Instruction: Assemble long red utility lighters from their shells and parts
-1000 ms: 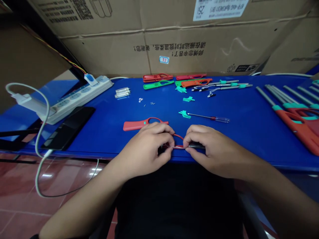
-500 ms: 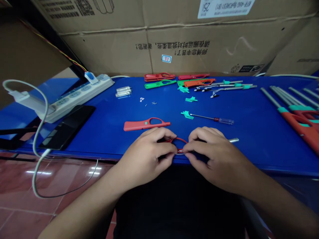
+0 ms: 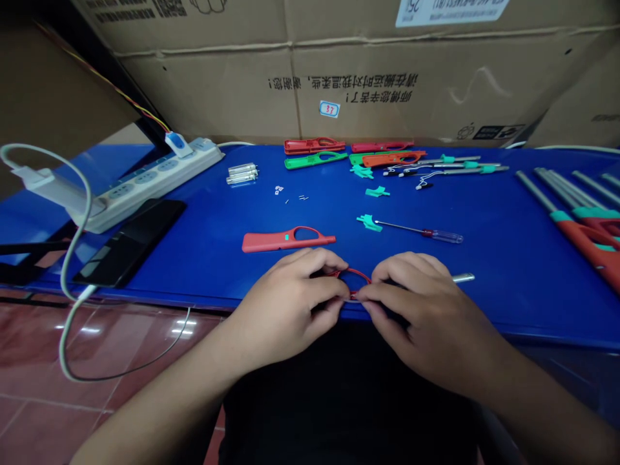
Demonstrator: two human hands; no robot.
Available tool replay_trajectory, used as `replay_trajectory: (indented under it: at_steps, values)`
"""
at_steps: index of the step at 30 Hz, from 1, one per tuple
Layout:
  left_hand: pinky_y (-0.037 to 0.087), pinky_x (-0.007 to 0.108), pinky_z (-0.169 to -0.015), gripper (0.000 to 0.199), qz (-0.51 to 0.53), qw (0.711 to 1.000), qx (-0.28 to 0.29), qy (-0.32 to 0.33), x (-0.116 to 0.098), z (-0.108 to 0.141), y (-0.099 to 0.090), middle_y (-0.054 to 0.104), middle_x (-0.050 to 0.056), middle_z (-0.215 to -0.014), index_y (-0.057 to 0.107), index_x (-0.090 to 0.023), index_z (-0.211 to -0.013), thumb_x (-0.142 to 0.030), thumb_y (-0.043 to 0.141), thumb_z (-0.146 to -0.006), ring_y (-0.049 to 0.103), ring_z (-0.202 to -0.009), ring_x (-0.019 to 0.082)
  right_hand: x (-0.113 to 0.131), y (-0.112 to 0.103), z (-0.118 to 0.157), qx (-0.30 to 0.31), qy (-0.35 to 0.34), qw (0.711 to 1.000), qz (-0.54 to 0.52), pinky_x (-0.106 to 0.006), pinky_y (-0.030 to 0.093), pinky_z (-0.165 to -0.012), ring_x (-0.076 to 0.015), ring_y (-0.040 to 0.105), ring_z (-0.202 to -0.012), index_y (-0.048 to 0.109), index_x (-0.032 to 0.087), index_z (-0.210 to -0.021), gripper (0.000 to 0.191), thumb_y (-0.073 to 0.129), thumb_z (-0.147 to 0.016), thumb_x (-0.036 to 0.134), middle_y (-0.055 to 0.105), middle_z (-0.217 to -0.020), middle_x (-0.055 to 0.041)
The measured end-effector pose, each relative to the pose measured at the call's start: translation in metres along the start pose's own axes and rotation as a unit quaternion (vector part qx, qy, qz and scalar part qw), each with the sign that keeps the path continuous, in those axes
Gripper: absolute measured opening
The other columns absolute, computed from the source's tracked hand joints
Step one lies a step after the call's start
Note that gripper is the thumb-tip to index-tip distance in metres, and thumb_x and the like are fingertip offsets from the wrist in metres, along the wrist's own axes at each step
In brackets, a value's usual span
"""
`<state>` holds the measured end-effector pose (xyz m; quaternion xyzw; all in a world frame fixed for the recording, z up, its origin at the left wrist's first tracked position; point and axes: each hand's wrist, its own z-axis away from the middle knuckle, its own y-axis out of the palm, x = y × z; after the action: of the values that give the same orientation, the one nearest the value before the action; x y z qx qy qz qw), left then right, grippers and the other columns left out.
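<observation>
Between my two hands, at the table's front edge, is a red lighter casing (image 3: 357, 272) with an oval opening. My left hand (image 3: 293, 303) pinches its left part, and my right hand (image 3: 421, 310) pinches the right part, fingertips close together at the lower rim. A metal tube end (image 3: 464, 278) sticks out to the right from behind my right hand. Just beyond my hands lies a red casing half (image 3: 271, 241) with a small teal piece. A screwdriver (image 3: 443, 236) lies with its tip at a teal part (image 3: 369, 223). My fingers hide most of the held casing.
Red, green and orange casings (image 3: 314, 160) lie along the cardboard box (image 3: 232, 97), near metal tubes with wires (image 3: 465, 169). Clear cylinders (image 3: 242, 173) and tiny parts sit left of centre. Assembled lighters (image 3: 588, 242) are at right; a phone (image 3: 130, 242) and power strip (image 3: 150, 184) at left.
The view has shifted slightly. Both hands keep their pinch on the red casing, with only small movement of the fingertips.
</observation>
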<state>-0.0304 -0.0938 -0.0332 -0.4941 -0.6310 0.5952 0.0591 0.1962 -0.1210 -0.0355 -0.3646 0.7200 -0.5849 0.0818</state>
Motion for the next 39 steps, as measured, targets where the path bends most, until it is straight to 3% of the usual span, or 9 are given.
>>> replay_trajectory:
  at_steps: [5,12,18,23,26,32,39]
  values:
    - [0.050,0.033,-0.099,0.014,0.002,1.000,0.005,-0.015,0.000,-0.001,-0.004,0.065,0.002,-0.119,0.066,-0.021,-0.104,-0.018,0.060,-0.092,0.062,-0.113,0.016,0.002,-0.001,-0.001,0.009,0.003,1.000,0.019,-0.041,0.037,-0.080,-0.0226,0.051,-0.091,0.071,0.022,-0.098,0.018,0.053,-0.096,0.020,0.060,-0.095,-0.0056]
    - [0.049,0.032,-0.099,0.009,0.011,1.000,-0.007,-0.022,0.004,0.005,-0.012,0.067,0.000,-0.115,0.068,-0.022,-0.097,-0.019,0.060,-0.093,0.062,-0.114,0.016,-0.002,0.001,-0.002,0.007,0.020,0.999,-0.049,-0.039,0.038,-0.081,-0.0187,0.053,-0.088,0.069,0.022,-0.097,0.016,0.053,-0.097,0.021,0.061,-0.095,-0.0041]
    - [0.048,0.033,-0.104,0.036,-0.043,0.998,-0.041,-0.034,0.012,0.020,-0.019,0.063,0.004,-0.126,0.063,-0.022,-0.123,-0.028,0.071,-0.089,0.058,-0.120,0.019,-0.004,0.002,-0.005,0.015,0.027,0.996,-0.085,-0.039,0.039,-0.083,-0.0177,0.053,-0.090,0.069,0.023,-0.098,0.014,0.055,-0.097,0.021,0.061,-0.095,-0.0022]
    - [0.052,0.033,-0.089,0.019,-0.078,0.995,-0.055,-0.016,0.017,0.027,-0.024,0.067,0.004,-0.107,0.070,-0.021,-0.108,-0.027,0.071,-0.090,0.062,-0.101,0.018,-0.005,0.002,-0.005,0.016,0.041,0.995,-0.095,-0.039,0.039,-0.085,-0.0177,0.053,-0.091,0.069,0.024,-0.097,0.014,0.055,-0.097,0.022,0.061,-0.095,-0.0014]
    - [0.050,0.037,-0.089,0.012,-0.107,0.992,-0.063,-0.017,0.014,0.027,-0.025,0.067,0.005,-0.108,0.070,-0.020,-0.101,-0.025,0.072,-0.090,0.061,-0.101,0.020,-0.004,0.002,-0.005,0.019,0.050,0.994,-0.095,-0.040,0.039,-0.086,-0.0182,0.053,-0.091,0.069,0.025,-0.097,0.015,0.054,-0.098,0.023,0.061,-0.095,-0.0015]
    - [0.052,0.032,-0.082,0.013,-0.082,0.996,-0.040,-0.018,0.009,0.027,-0.030,0.071,0.003,-0.098,0.067,-0.019,-0.104,-0.026,0.067,-0.093,0.063,-0.092,0.017,-0.005,0.001,-0.007,0.036,0.061,0.993,-0.097,-0.041,0.041,-0.087,-0.0187,0.054,-0.092,0.070,0.025,-0.097,0.017,0.053,-0.098,0.025,0.062,-0.096,-0.0021]
    - [0.051,0.030,-0.089,0.029,-0.056,0.998,-0.015,0.031,0.018,0.027,-0.032,0.070,0.004,-0.106,0.067,-0.022,-0.123,-0.018,0.062,-0.095,0.065,-0.096,0.015,-0.011,0.003,-0.010,0.019,0.038,0.995,-0.090,-0.044,0.041,-0.089,-0.0199,0.057,-0.091,0.071,0.025,-0.097,0.015,0.056,-0.097,0.025,0.066,-0.092,-0.0032]
